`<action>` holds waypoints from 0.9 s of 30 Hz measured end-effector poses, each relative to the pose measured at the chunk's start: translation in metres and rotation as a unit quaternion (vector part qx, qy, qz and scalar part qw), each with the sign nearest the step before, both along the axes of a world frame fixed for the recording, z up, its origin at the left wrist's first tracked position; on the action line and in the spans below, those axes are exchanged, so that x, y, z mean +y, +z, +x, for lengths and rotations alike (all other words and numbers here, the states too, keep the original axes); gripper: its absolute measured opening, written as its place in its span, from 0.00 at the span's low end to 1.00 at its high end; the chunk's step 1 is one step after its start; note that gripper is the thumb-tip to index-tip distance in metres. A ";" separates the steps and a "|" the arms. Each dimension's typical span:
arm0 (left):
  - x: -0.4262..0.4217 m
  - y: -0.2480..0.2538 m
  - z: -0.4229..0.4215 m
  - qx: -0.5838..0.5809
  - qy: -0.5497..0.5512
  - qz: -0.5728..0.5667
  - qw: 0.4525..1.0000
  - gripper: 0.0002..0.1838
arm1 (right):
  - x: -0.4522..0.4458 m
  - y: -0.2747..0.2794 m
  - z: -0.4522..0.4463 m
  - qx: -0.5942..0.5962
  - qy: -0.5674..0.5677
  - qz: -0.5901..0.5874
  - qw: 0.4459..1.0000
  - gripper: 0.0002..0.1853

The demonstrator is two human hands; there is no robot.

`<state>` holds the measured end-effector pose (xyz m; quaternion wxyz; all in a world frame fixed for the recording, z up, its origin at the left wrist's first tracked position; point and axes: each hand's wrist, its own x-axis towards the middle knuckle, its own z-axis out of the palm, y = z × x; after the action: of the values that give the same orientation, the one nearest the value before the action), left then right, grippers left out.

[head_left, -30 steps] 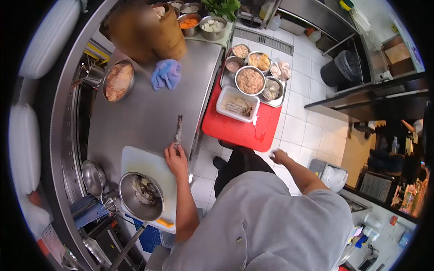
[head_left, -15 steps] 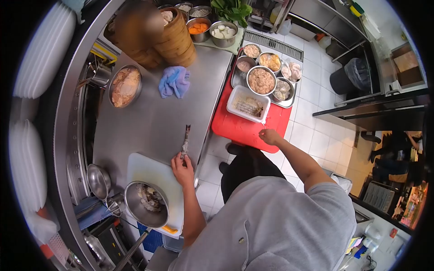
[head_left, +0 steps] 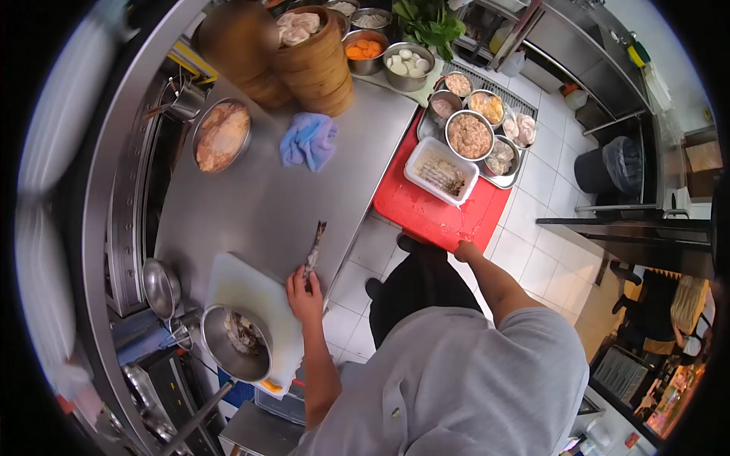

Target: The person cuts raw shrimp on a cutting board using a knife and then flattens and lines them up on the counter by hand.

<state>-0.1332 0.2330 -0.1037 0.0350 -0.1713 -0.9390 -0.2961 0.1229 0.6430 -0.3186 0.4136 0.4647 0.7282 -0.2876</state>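
Observation:
My left hand (head_left: 306, 296) rests at the steel counter's front edge, with its fingers closed on the lower end of a raw shrimp (head_left: 314, 251). The dark tail points away from me. Left of that hand lies a white cutting board (head_left: 258, 287), and a steel pan (head_left: 262, 357) holding several shrimp stands on it. My right hand (head_left: 467, 251) is at the near edge of a red board (head_left: 426, 225); its fingers are mostly hidden. On the red board, a white tub (head_left: 417, 182) contains a row of shrimp (head_left: 441, 176).
Behind the tub, a tray (head_left: 511, 179) carries several bowls of minced meat and other fillings. A blue cloth (head_left: 307, 141), a bowl of raw meat (head_left: 222, 137) and bamboo steamers (head_left: 315, 72) stand farther back on the counter. A strainer (head_left: 161, 289) sits at the left.
My right hand has moved from beside the white tub down to the red board's near edge. My left hand stays on the shrimp. The view has shifted slightly.

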 end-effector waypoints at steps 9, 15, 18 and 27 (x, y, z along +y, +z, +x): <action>0.015 0.018 0.002 0.017 0.002 -0.026 1.000 0.14 | 0.010 -0.092 0.004 0.137 -0.291 0.225 0.920 0.65; 0.013 0.021 0.001 0.026 -0.005 -0.077 0.997 0.17 | 0.068 -0.108 0.024 0.259 -0.197 0.188 0.927 0.72; 0.026 0.024 0.001 0.070 0.004 -0.087 0.994 0.18 | 0.127 -0.090 0.010 0.094 -0.065 0.055 0.992 0.61; 0.063 0.048 -0.001 -0.044 0.117 -0.020 0.992 0.14 | 0.094 0.171 -0.204 0.385 0.349 -0.120 0.846 0.16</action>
<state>-0.1341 0.2957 -0.0559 0.0252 -0.0475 -0.9590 -0.2783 -0.0808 0.7374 -0.1481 0.2254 -0.0217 0.9030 -0.3652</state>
